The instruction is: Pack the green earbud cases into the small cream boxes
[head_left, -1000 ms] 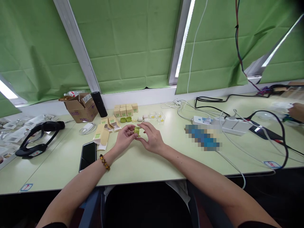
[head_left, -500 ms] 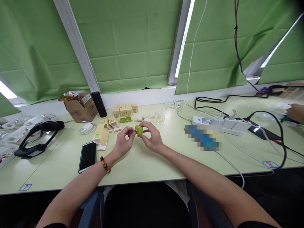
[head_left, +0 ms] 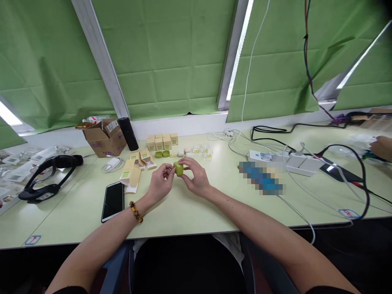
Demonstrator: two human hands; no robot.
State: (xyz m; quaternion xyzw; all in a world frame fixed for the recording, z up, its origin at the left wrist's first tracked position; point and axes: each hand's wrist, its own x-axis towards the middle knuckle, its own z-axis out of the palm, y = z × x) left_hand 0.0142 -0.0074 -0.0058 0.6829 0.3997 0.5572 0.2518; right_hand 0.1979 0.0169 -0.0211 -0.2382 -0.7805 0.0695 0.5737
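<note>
Over the table, my right hand [head_left: 196, 178] grips a small glossy olive-green rounded-square piece [head_left: 178, 168], thumb below and fingers on top. My left hand [head_left: 161, 179] is closed in a pinch against the piece's left side; whatever tiny part its fingertips may hold is hidden. Beyond the hands, two open green cases [head_left: 162, 154] lie side by side. Some clear round containers with yellow bits [head_left: 202, 150] are to their right. Left of my left hand lie opened cream cartons [head_left: 131, 174] with green squares on them.
A black-screened phone [head_left: 112, 202] lies by my left forearm. Several small boxes [head_left: 162, 142], a brown carton [head_left: 105, 139] and a black cylinder [head_left: 128, 134] stand at the back. Power strips [head_left: 294, 161] and cables spread over the right side, near another person's hand [head_left: 382, 146].
The green piece has turned slightly in my fingers, so the small loop on its left side no longer shows plainly. Both hands stay in nearly the same place.
</note>
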